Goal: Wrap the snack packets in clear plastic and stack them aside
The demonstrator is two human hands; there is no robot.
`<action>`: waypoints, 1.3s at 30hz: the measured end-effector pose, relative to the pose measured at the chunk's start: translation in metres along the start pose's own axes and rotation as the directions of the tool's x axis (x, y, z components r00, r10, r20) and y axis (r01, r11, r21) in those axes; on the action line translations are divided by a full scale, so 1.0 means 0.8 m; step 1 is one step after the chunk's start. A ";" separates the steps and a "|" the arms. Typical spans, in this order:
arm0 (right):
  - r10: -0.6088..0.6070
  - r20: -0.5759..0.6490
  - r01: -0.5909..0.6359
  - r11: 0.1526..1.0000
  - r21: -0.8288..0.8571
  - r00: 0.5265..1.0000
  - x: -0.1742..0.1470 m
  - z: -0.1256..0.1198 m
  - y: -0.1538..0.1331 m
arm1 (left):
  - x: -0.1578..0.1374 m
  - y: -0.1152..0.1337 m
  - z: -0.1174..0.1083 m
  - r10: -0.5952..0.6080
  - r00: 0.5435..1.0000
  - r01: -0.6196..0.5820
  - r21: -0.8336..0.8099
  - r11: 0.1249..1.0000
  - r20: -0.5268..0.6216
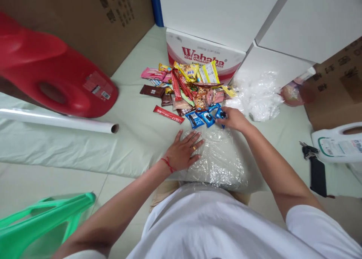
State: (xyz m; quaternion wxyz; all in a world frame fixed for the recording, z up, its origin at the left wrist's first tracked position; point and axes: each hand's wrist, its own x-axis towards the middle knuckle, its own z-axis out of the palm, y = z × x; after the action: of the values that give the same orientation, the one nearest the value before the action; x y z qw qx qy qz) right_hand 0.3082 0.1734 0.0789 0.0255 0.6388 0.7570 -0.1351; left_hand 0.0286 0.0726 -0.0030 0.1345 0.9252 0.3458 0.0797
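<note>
My left hand (pixel 185 150) lies flat with its fingers spread on the left edge of a clear plastic bag (pixel 223 153) at the front of the covered surface. My right hand (pixel 232 118) has its fingers closed on a small blue snack packet (pixel 220 115) at the right front of a snack pile. Beside it lie more blue packets (pixel 207 118). Behind them are red stick packets (pixel 175 86), yellow cookie packets (pixel 209 73), dark brown packets (pixel 152 91) and pink ones (pixel 154 74). One red stick packet (pixel 169 114) rests apart at the left front.
A Wahaha carton (pixel 203 49) stands behind the snacks. Crumpled clear bags (pixel 261 97) lie to the right. At left are a red jug (pixel 70 78) and white roll (pixel 59 121); at right, a white bottle (pixel 339 144) and black phone (pixel 318 176). A green stool (pixel 48 221) stands below.
</note>
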 end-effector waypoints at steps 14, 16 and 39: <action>0.150 0.020 -0.148 0.986 -0.076 0.988 0.009 0.010 -0.045 | -0.001 -0.003 0.002 -0.010 1.000 0.010 -0.018 1.000 -0.007; 0.096 -0.038 -0.097 0.994 -0.045 0.995 -0.014 -0.012 -0.029 | 0.003 -0.005 0.001 -0.023 1.000 0.022 -0.031 0.999 -0.008; -0.272 0.177 0.268 0.962 0.043 0.946 -0.138 0.033 -0.061 | 0.036 -0.023 -0.007 -0.010 0.998 0.016 -0.108 0.994 0.055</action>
State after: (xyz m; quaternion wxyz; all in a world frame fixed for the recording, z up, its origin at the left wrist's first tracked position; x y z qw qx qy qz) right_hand 0.2773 0.0542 0.0855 0.0698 0.5143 0.8305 -0.2021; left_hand 0.0371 0.1061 -0.0021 0.1944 0.9160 0.3434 0.0724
